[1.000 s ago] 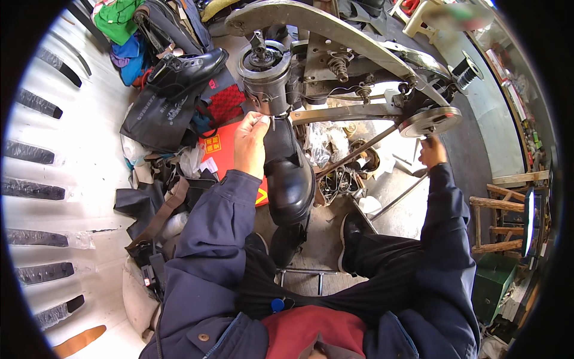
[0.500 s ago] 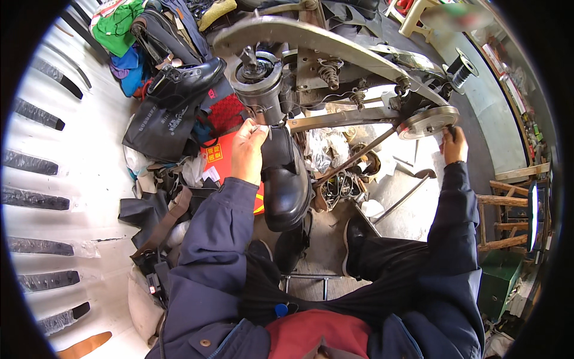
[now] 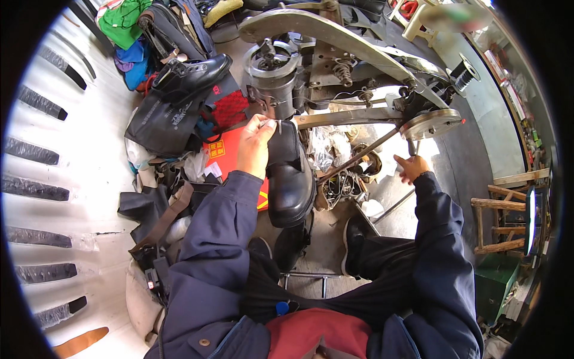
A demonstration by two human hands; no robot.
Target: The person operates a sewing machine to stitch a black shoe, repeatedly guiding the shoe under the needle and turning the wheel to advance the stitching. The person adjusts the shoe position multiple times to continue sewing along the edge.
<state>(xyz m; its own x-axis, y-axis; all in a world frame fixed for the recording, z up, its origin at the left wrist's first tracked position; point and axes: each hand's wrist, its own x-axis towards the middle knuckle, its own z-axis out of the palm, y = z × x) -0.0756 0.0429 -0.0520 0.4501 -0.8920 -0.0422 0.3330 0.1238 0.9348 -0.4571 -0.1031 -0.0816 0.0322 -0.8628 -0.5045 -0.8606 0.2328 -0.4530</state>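
My left hand [image 3: 256, 149] pinches the top edge of a black leather boot [image 3: 289, 191] just under the cylindrical head [image 3: 272, 90] of a metal sewing machine [image 3: 320, 33]; the exact pinch point is small and partly hidden. On the right, my right hand [image 3: 412, 169] is loosely closed on the crank handle [image 3: 412, 146] hanging below the handwheel [image 3: 433, 122], its index finger sticking out. A thread spool [image 3: 463, 75] stands above the wheel.
Another black shoe [image 3: 194, 78] lies on a dark bag [image 3: 155, 125] at the left, near a red flat package [image 3: 216, 161]. Cluttered parts [image 3: 341, 188] lie under the machine. A wooden stool [image 3: 499, 203] and green box [image 3: 496, 287] are at the right.
My right hand has swung round the handwheel, now lower and further left than half a second ago. The machine head's top parts have shifted. My left hand stays at the boot.
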